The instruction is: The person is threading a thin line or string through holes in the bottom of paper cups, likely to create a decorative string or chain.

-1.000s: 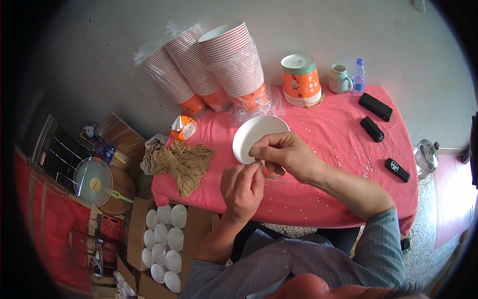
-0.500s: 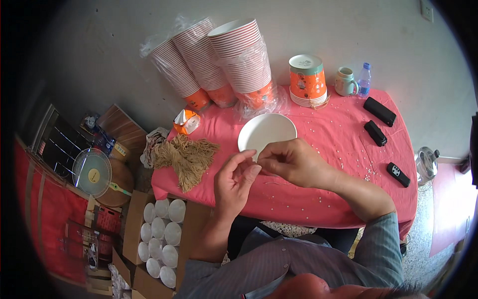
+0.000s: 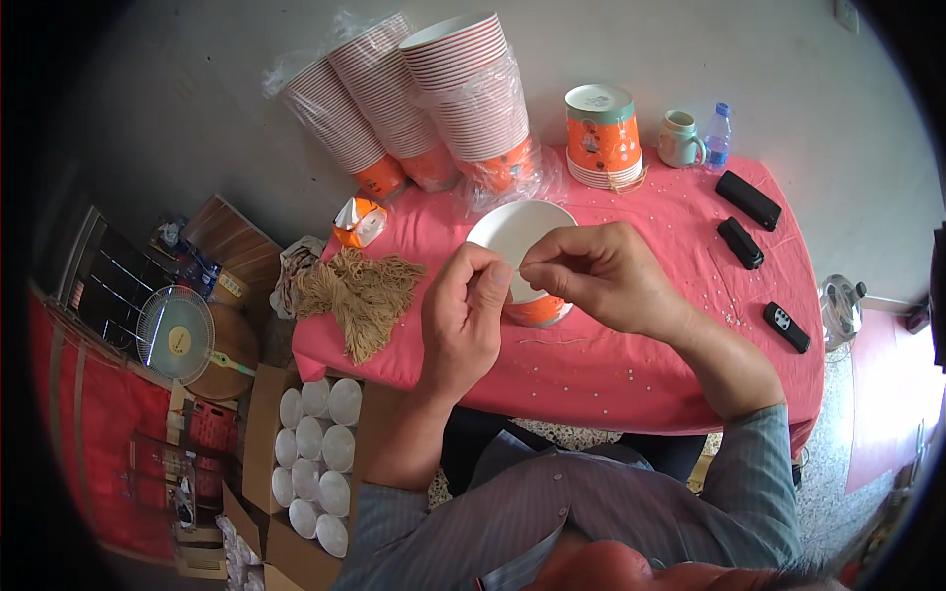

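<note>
My left hand (image 3: 461,320) and my right hand (image 3: 623,281) are raised in front of a paper bucket (image 3: 544,312), orange outside and white inside. The fingertips of both hands are pinched close together, almost touching. What lies between them is too small to make out. Below, on the pink cloth, runs a thin light strand (image 3: 552,341). Small white bead-like pieces (image 3: 631,374) are scattered over the cloth, mostly to the right. A bundle of tan string (image 3: 361,300) lies left of my left hand.
Tall stacks of paper buckets (image 3: 463,108) in plastic wrap stand at the back. Right of them are an upturned stack (image 3: 603,143), a mug (image 3: 680,143), a bottle (image 3: 718,138) and black objects (image 3: 749,200). A carton (image 3: 258,453) of clear cups is at lower left.
Both hands have risen from low in front of the bucket, and more of its orange side shows. My left fingers, spread before, are now drawn into a pinch. The view has shifted slightly.
</note>
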A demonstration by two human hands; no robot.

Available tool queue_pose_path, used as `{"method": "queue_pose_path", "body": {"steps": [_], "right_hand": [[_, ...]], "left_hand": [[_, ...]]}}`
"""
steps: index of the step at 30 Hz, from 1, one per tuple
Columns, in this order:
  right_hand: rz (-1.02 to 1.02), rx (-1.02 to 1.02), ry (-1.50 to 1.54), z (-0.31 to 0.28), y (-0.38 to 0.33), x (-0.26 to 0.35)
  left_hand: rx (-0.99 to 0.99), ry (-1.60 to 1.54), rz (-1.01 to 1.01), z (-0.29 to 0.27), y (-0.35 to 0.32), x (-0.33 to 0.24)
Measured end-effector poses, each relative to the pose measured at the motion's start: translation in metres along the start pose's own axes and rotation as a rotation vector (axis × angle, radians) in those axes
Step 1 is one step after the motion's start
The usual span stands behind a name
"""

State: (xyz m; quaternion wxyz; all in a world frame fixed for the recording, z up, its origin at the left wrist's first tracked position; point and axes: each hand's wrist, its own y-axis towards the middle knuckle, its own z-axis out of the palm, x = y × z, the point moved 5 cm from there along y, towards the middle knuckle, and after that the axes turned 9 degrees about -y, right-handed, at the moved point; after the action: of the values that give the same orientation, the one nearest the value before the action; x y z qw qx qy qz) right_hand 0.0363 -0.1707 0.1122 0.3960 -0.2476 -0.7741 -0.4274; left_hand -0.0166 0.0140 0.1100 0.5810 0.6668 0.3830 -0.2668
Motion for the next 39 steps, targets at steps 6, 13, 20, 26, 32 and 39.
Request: {"method": "queue_pose_path", "body": {"steps": [6,13,20,26,32,39], "right_hand": [[0.016,-0.046,0.054,-0.028,0.005,-0.001],[0.005,-0.138,0.061,-0.056,0.008,0.007],[0.066,-0.236,-0.073,-0.081,0.013,-0.006],[0.044,-0.194,-0.132,-0.08,0.022,-0.021],[0.066,-0.181,-0.195,-0.074,0.022,-0.018],[0.018,-0.156,-0.304,-0.056,0.028,-0.049]], "left_hand": [[0.007,0.028,0.058,0.0,0.017,-0.008],[0.284,0.603,0.334,0.028,0.01,-0.007],[0.458,0.869,0.258,-0.001,-0.003,0.027],[0.38,0.9,0.233,0.018,0.0,0.021],[0.321,0.917,0.104,0.062,0.011,0.059],[0.107,0.527,-0.154,-0.001,0.001,0.061]]}}
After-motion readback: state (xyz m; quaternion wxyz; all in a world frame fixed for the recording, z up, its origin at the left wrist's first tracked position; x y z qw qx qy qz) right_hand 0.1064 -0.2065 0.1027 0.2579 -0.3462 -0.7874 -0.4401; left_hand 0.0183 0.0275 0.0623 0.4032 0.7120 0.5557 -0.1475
